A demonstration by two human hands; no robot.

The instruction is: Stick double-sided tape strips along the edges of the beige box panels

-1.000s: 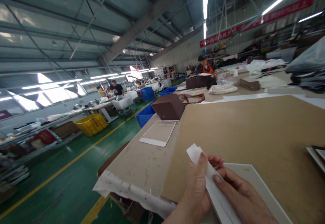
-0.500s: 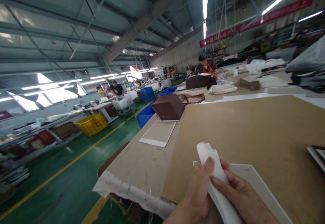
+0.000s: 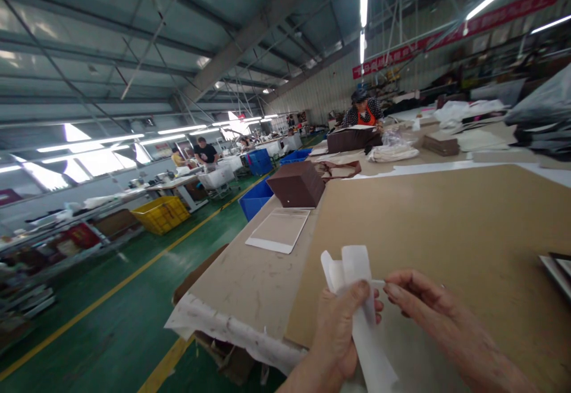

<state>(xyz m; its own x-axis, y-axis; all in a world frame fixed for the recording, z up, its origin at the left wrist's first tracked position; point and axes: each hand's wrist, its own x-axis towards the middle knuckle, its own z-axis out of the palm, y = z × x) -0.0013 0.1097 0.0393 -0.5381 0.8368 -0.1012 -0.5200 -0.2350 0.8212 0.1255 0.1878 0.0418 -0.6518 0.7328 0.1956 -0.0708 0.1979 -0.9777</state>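
My left hand (image 3: 341, 327) is closed around folded white sheets (image 3: 355, 262), thumb pressed on their front; they look like paper or thin cloth, I cannot tell which. Their upper ends fan apart above the thumb, and the lower part hangs down past the palm. My right hand (image 3: 428, 307) is to the right, thumb and forefinger pinched on the end of a thin white strip (image 3: 377, 283). That strip runs across to the sheets at my left thumb. Both hands are above the near edge of a large tan board (image 3: 428, 220) on the table.
A block of stacked brown pieces (image 3: 297, 185) stands left of the board, with a white-edged flat sheet (image 3: 279, 230) before it. Beyond the table's left edge are a blue bin (image 3: 256, 200) and a yellow bin (image 3: 161, 214). A co-worker (image 3: 362, 110) is at the far end.
My right hand has left the folded sheets and moved right, pulling out a thin strip. The sheets' upper ends have spread, and my left hand has shifted slightly left.
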